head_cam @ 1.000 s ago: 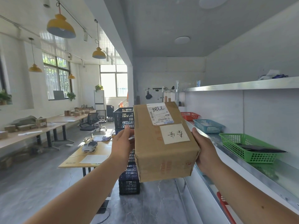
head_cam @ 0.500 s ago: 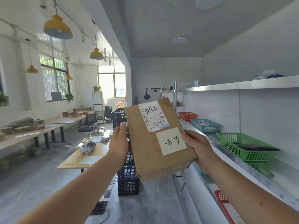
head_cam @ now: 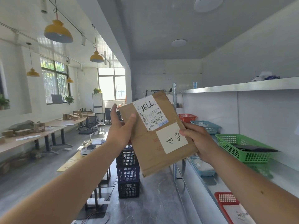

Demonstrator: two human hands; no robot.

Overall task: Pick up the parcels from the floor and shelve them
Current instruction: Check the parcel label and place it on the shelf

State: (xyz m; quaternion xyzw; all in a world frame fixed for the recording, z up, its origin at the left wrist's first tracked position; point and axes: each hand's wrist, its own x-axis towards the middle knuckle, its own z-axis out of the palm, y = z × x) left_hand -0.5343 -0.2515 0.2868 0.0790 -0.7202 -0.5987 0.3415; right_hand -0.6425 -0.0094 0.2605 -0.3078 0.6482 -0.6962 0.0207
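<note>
Both hands, left hand (head_cam: 120, 130) and right hand (head_cam: 199, 143), clamp the tilted parcel's (head_cam: 155, 143) side edges, clear of the shelf (head_cam: 210, 181).

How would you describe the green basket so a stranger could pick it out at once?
Look along the metal wall shelf on the right. A row of plastic mesh baskets sits there; the green plastic mesh basket is nearest, holding a flat black bag, unlike the blue and red ones beyond.

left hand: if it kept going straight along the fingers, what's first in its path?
Nothing close. The left hand grips the parcel, fingers pointing up and away; beyond them only the distant window area, though depth is unclear.
</note>
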